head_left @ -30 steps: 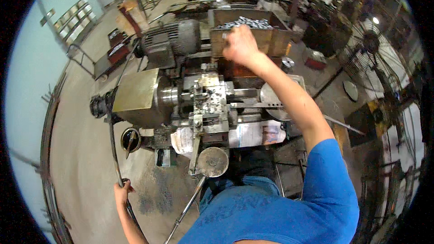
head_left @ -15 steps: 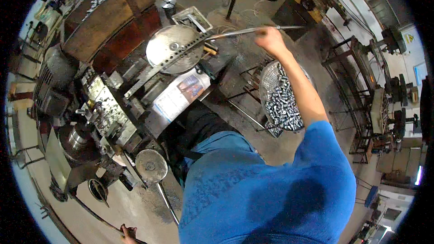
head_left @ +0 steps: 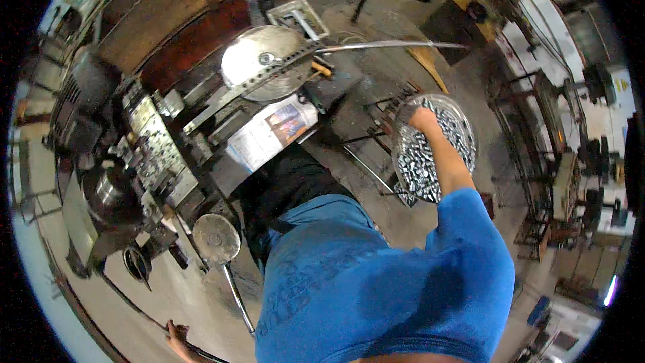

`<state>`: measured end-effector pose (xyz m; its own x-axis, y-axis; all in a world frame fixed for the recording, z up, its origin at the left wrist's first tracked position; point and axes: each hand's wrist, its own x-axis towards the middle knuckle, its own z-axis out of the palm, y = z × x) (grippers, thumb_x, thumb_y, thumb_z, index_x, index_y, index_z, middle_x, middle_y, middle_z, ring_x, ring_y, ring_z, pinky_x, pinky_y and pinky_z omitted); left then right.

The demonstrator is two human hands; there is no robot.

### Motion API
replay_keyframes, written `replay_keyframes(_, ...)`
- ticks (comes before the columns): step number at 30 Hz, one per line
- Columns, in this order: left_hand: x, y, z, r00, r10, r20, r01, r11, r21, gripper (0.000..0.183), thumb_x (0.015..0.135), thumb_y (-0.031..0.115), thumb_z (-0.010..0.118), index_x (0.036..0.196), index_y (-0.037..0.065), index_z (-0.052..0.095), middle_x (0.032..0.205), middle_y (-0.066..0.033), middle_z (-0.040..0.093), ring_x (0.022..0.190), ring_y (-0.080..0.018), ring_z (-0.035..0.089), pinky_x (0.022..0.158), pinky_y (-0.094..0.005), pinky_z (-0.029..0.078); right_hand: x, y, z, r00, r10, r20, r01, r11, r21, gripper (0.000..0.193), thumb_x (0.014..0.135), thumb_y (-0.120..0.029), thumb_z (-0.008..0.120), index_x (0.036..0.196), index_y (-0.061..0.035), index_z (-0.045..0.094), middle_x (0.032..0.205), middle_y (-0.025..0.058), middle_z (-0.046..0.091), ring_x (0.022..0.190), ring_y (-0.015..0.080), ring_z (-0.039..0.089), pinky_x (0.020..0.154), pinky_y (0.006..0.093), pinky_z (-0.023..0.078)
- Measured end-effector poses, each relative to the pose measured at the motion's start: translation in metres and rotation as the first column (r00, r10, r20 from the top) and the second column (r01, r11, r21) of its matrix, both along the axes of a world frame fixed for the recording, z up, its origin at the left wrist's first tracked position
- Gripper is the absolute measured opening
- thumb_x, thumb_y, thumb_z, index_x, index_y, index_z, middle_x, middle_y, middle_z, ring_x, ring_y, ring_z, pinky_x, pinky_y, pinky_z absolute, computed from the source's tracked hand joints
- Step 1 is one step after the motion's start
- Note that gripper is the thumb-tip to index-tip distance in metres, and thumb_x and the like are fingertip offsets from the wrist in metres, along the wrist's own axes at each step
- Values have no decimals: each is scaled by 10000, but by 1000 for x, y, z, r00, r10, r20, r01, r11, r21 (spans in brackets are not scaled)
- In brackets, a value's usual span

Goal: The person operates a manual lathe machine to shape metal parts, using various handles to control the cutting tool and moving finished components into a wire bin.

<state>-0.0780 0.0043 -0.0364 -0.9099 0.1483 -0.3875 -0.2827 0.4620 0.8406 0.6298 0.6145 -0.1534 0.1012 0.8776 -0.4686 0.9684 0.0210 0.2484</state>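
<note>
My right hand [head_left: 422, 121] is over the left part of a round, speckled metal basin [head_left: 470, 124]. Its fingers look curled, their tips are hidden, and what they hold, if anything, cannot be made out. Small shiny metal parts [head_left: 420, 168] fill much of the basin. Down at the lower left, my left hand [head_left: 178, 335] is closed round a long dark lever [head_left: 131, 302] that runs up to the machine. A long bare metal bar [head_left: 383, 45] sticks out to the right, attached to a flat strip with holes [head_left: 252, 84] across a round metal plate [head_left: 248, 60]; neither hand touches it.
In front of me stands a greasy machine bed [head_left: 158, 141]. A printed sheet [head_left: 272, 133] lies by my legs. A round disc on a rod [head_left: 216, 238] is at my left side. Farther off are a tray [head_left: 302, 17] and a metal rack [head_left: 531, 87] on the right.
My right hand has let go of the long metal bar and moved down to the basin of metal parts. My left hand stays on the dark lever, slightly higher in view.
</note>
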Motion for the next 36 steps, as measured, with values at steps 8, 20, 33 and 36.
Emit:
replay_keyframes(8, 18, 2, 20, 991, -67, -112, 57, 994, -91, 304, 809, 206, 632, 955, -44, 540, 586, -72, 525, 509, -146, 537, 509, -304, 483, 9, 15, -48, 996, 87, -16, -87, 995, -46, 349, 690, -310, 596, 934, -67, 654, 981, 172, 630, 959, 316, 592, 822, 386, 475)
replay_keyframes(20, 75, 112, 131, 736, -500, -456, 197, 803, -562, 347, 767, 145, 634, 1078, 6, 566, 707, -121, 591, 656, -245, 594, 645, -329, 474, -81, -5, 59, 784, 443, -434, -230, 858, 460, 207, 617, -152, 580, 765, -67, 698, 768, 191, 643, 850, 295, 621, 757, 352, 491)
replay_keyframes(33, 153, 303, 115, 657, -753, -25, 430, 348, 833, 380, 919, 330, 461, 938, -32, 575, 698, -105, 608, 573, -197, 595, 566, -296, 481, -424, -169, 261, -556, 351, -754, -625, 421, 657, 512, 558, -277, 606, 1010, -38, 638, 1125, 161, 501, 921, 280, 516, 824, 352, 418)
replay_keyframes(36, 147, 288, 114, 710, -674, -206, 623, 464, 630, 380, 910, 330, 481, 849, -28, 594, 643, -75, 579, 526, -159, 564, 502, -283, 459, -431, -179, 261, -527, 488, -696, -644, 304, 702, 484, 549, -216, 622, 985, -6, 615, 1125, 193, 490, 928, 320, 526, 829, 379, 432)
